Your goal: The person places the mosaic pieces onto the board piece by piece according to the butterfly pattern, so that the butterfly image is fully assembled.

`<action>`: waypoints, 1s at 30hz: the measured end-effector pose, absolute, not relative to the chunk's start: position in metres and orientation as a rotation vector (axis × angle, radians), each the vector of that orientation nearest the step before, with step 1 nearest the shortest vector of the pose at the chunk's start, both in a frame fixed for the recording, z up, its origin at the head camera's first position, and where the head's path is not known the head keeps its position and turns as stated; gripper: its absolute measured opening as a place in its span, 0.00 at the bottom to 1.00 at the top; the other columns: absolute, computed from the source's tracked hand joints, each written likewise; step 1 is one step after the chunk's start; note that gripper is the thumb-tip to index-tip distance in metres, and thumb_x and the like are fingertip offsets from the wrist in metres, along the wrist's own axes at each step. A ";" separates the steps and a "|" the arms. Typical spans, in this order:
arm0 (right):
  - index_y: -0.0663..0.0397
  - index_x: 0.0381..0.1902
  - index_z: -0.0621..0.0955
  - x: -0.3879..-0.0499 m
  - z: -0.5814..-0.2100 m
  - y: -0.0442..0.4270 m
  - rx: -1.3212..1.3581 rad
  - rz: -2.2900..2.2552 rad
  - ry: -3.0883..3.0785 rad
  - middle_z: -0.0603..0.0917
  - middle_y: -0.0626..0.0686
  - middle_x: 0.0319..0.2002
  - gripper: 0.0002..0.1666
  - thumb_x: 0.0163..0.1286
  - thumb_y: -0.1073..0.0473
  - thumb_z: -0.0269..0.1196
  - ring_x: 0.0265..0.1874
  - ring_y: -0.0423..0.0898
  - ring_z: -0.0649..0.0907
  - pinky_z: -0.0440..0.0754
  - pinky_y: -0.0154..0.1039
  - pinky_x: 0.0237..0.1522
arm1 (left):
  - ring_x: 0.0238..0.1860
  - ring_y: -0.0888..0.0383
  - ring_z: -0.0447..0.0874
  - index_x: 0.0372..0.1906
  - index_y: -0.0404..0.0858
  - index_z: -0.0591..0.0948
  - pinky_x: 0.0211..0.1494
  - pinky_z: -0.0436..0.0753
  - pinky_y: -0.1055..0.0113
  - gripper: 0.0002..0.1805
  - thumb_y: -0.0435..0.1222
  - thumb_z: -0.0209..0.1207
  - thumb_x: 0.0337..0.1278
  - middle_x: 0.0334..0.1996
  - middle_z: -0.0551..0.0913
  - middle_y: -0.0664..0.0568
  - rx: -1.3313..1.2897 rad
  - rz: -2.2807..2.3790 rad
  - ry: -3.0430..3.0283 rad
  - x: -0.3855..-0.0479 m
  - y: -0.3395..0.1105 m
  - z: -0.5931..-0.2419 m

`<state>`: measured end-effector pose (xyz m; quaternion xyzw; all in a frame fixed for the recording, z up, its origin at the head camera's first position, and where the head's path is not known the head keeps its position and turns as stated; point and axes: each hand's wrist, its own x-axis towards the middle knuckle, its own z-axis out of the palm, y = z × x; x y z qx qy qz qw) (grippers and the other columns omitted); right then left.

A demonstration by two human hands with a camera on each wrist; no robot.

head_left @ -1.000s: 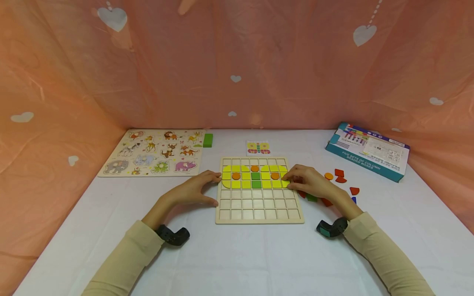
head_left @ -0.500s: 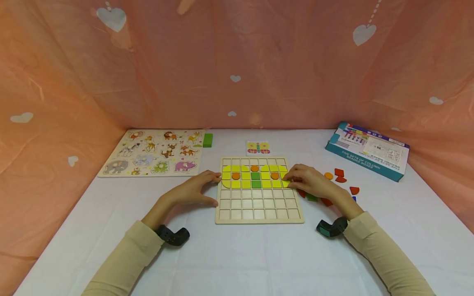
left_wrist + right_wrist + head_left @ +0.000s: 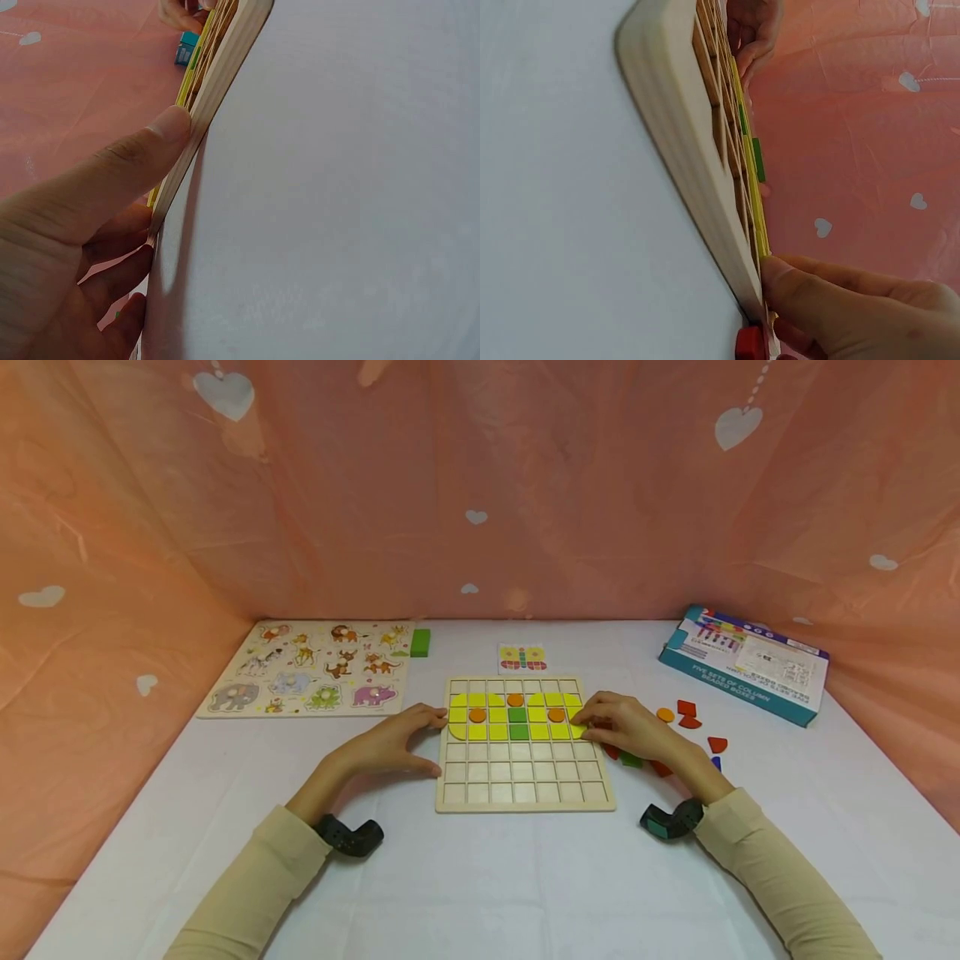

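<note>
A wooden grid board [image 3: 525,772] lies in front of the person, its upper rows filled with yellow pieces [image 3: 476,732], orange discs [image 3: 556,715] and green squares [image 3: 518,732]; the lower rows are bare. The left hand [image 3: 386,746] touches the board's left edge, thumb apart from fingers, also seen in the left wrist view [image 3: 90,217]. At the board's right side, the right hand [image 3: 628,727] has its fingertips on the rightmost yellow piece; the right wrist view shows thumb and fingers [image 3: 840,300] together there. Whether they pinch it is hard to see.
Behind the board lies a pattern card [image 3: 522,658]. An animal puzzle board [image 3: 315,670] and green block [image 3: 421,643] are at back left. A teal box [image 3: 742,667] stands back right; loose red pieces [image 3: 717,745] and an orange disc [image 3: 665,715] lie near the right hand.
</note>
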<state>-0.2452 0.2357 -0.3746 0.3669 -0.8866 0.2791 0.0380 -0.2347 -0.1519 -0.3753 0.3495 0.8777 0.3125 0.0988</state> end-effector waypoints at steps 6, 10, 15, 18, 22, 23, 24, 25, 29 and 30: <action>0.56 0.44 0.84 -0.246 -0.375 0.235 1.125 0.885 -2.722 0.81 0.49 0.40 0.15 0.58 0.62 0.67 0.40 0.44 0.78 0.80 0.36 0.45 | 0.67 0.48 0.59 0.60 0.31 0.71 0.70 0.57 0.53 0.39 0.43 0.72 0.40 0.66 0.65 0.44 1.028 0.923 2.598 -0.235 -0.152 -0.374; 0.56 0.44 0.84 -0.245 -0.373 0.234 1.123 0.884 -2.723 0.81 0.49 0.40 0.15 0.58 0.63 0.67 0.40 0.44 0.78 0.80 0.38 0.45 | 0.67 0.48 0.59 0.60 0.31 0.72 0.71 0.57 0.53 0.39 0.42 0.72 0.40 0.66 0.65 0.44 1.022 0.930 2.599 -0.235 -0.152 -0.374; 0.56 0.44 0.84 -0.245 -0.372 0.235 1.118 0.880 -2.728 0.81 0.49 0.40 0.15 0.57 0.62 0.68 0.38 0.43 0.77 0.80 0.34 0.43 | 0.67 0.49 0.59 0.60 0.32 0.71 0.71 0.57 0.54 0.39 0.42 0.72 0.40 0.66 0.64 0.44 1.018 0.921 2.596 -0.235 -0.152 -0.375; 0.57 0.44 0.84 -0.244 -0.368 0.238 1.103 0.918 -2.734 0.81 0.50 0.40 0.15 0.57 0.62 0.68 0.37 0.44 0.77 0.79 0.32 0.40 | 0.68 0.49 0.58 0.60 0.32 0.71 0.71 0.57 0.54 0.39 0.43 0.72 0.40 0.67 0.64 0.45 1.014 0.923 2.594 -0.235 -0.151 -0.374; 0.56 0.46 0.83 -0.242 -0.356 0.246 0.982 0.984 -2.759 0.82 0.51 0.40 0.15 0.59 0.61 0.67 0.38 0.45 0.77 0.80 0.35 0.39 | 0.68 0.48 0.58 0.60 0.32 0.72 0.71 0.57 0.54 0.39 0.43 0.72 0.40 0.67 0.64 0.44 1.021 0.926 2.598 -0.234 -0.151 -0.373; 0.56 0.46 0.83 -0.242 -0.353 0.249 0.946 0.991 -2.761 0.82 0.51 0.41 0.15 0.59 0.61 0.66 0.39 0.45 0.77 0.80 0.37 0.40 | 0.68 0.49 0.58 0.60 0.32 0.72 0.71 0.57 0.54 0.39 0.43 0.72 0.40 0.67 0.64 0.44 1.021 0.926 2.599 -0.234 -0.151 -0.373; 0.56 0.46 0.82 -0.241 -0.349 0.252 0.918 0.993 -2.756 0.82 0.52 0.41 0.15 0.60 0.61 0.66 0.40 0.46 0.77 0.80 0.39 0.41 | 0.68 0.49 0.58 0.60 0.32 0.72 0.71 0.57 0.54 0.39 0.43 0.72 0.40 0.66 0.64 0.44 1.023 0.927 2.599 -0.234 -0.151 -0.373; 0.56 0.47 0.82 -0.241 -0.346 0.256 0.892 0.980 -2.748 0.82 0.52 0.41 0.15 0.60 0.61 0.66 0.40 0.46 0.77 0.80 0.40 0.43 | 0.68 0.49 0.59 0.60 0.32 0.72 0.71 0.57 0.54 0.39 0.43 0.72 0.40 0.66 0.64 0.44 1.023 0.926 2.600 -0.234 -0.151 -0.373; 0.56 0.47 0.82 -0.240 -0.337 0.272 0.816 0.949 -2.690 0.83 0.55 0.43 0.16 0.60 0.63 0.65 0.42 0.47 0.79 0.77 0.28 0.46 | 0.68 0.49 0.58 0.61 0.32 0.71 0.71 0.57 0.54 0.39 0.43 0.72 0.40 0.67 0.64 0.45 1.013 0.925 2.594 -0.235 -0.152 -0.374; 0.56 0.48 0.81 -0.240 -0.335 0.276 0.794 0.950 -2.679 0.83 0.56 0.43 0.16 0.60 0.64 0.65 0.42 0.48 0.79 0.76 0.24 0.45 | 0.68 0.49 0.58 0.61 0.32 0.71 0.71 0.57 0.54 0.39 0.43 0.72 0.40 0.67 0.64 0.45 1.012 0.925 2.593 -0.235 -0.151 -0.375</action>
